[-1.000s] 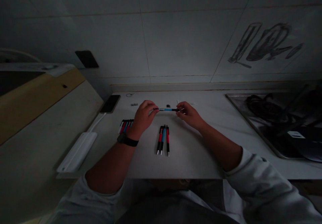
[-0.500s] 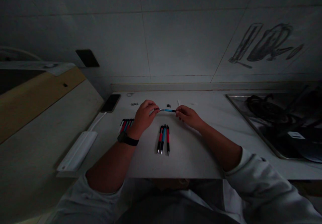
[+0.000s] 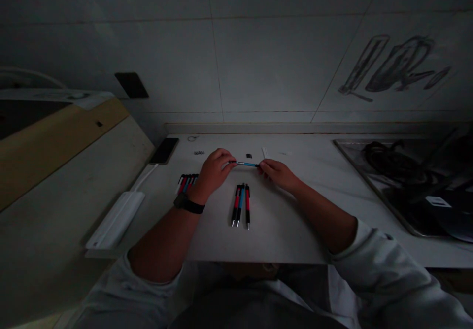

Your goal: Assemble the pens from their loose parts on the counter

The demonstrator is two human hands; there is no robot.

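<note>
Blue pen (image 3: 247, 164) — left hand (image 3: 215, 172) pinches one end, right hand (image 3: 278, 174) the other. Three pens (image 3: 241, 204) lie on its near side.

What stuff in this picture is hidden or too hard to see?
All in the head view:
Held blue pen: right end covered by the grip of the right hand.
Row of pens: partly behind the left hand, so no sure count.
White label: print too small.
Dark jumble: too dim, cut off by the right edge.
</note>
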